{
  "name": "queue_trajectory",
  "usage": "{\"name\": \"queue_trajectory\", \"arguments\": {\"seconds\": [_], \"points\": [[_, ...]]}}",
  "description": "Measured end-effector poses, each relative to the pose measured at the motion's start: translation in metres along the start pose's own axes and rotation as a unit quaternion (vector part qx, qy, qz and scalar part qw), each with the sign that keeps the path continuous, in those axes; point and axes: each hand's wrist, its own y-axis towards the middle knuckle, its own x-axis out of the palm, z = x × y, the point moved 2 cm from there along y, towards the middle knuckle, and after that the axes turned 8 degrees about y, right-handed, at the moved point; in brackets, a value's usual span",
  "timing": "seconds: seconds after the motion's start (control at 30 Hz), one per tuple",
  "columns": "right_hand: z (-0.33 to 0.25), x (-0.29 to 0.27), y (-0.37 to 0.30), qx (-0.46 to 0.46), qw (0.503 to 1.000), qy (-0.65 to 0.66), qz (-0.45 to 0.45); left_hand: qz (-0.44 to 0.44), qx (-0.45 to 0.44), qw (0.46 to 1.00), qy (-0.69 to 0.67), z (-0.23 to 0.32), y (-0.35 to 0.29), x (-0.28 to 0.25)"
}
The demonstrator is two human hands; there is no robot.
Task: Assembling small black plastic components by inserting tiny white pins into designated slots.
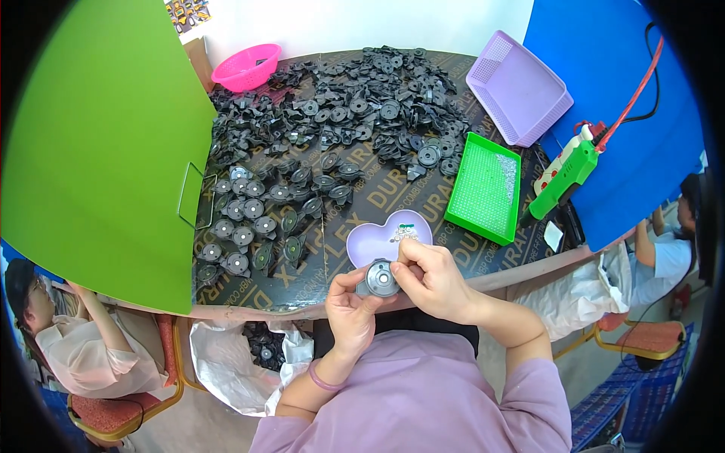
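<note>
Just in front of my body, my left hand grips a dark grey round plastic part by its side, its disc face with a pale centre turned up. At the part's upper right edge, my right hand has thumb and forefinger pinched together. Whatever lies between those fingertips is hidden. Right behind both hands, a lilac heart-shaped bowl contains small silvery pieces and something green. To the left, several similar parts with pale centres lie grouped on the dark table.
A large heap of dark parts covers the table's back. Right of it are a green tray of small shiny pieces, a lilac basket and a green tool. A pink basket stands back left. Green and blue panels flank the table.
</note>
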Motion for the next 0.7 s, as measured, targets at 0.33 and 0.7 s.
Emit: {"name": "queue_trajectory", "arguments": {"seconds": [0.33, 0.7], "points": [[-0.003, 0.004, -0.004, -0.042, 0.99, -0.136, 0.022, 0.015, 0.039, 0.999, 0.016, -0.003, -0.001, -0.002], [-0.019, -0.002, -0.011, -0.322, 0.924, -0.195, -0.062, 0.007, 0.053, 0.998, 0.013, 0.01, 0.0, 0.001]]}}
